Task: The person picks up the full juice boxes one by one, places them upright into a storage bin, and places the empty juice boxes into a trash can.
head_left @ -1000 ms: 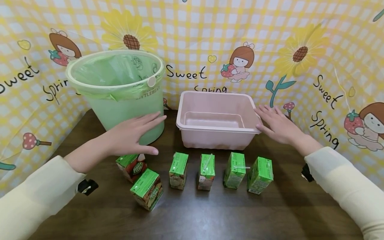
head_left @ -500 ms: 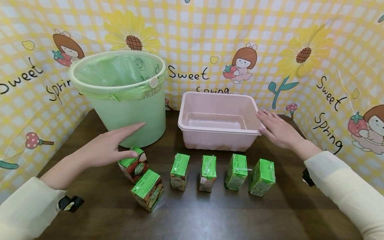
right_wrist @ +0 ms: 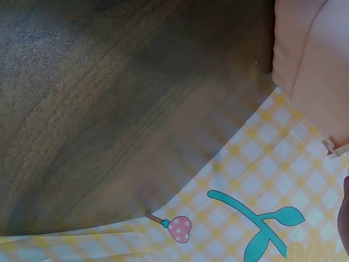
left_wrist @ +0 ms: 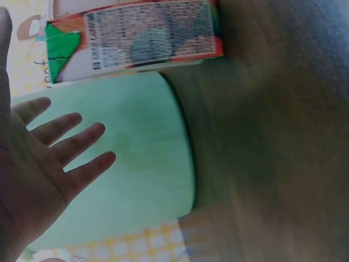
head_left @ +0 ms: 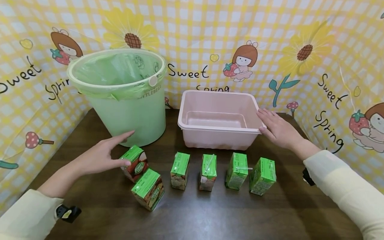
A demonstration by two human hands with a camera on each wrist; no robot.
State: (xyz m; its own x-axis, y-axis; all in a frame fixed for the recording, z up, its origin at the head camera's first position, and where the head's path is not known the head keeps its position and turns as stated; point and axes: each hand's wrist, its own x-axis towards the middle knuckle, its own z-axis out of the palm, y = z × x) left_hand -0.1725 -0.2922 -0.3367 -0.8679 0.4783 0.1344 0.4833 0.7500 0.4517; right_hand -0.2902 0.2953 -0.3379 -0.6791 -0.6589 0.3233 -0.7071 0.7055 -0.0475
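My left hand (head_left: 97, 156), fingers apart, hovers at the left side of a red-and-green drink carton (head_left: 140, 167), its thumb in front of the carton's green top. In the left wrist view, a gap shows between the spread fingers (left_wrist: 79, 147) and the carton (left_wrist: 147, 38). A brown drink carton (head_left: 151, 195) stands just in front of that one. My right hand (head_left: 279, 128) rests with straight fingers against the right rim of a pink bin (head_left: 216, 138). Only a sliver of this hand (right_wrist: 343, 224) enters the right wrist view.
A green bucket (head_left: 135, 116) lined with a green bag stands at the back left. Several more green-topped cartons form a row before the pink bin, from one (head_left: 180, 171) near the middle to another (head_left: 262, 176) at the right. Checked cloth (head_left: 192, 30) walls the table (head_left: 210, 216).
My left hand has moved left and down, from in front of the bucket to beside the red-and-green carton. My right hand has stayed at the bin's rim, and the cartons stand as before.
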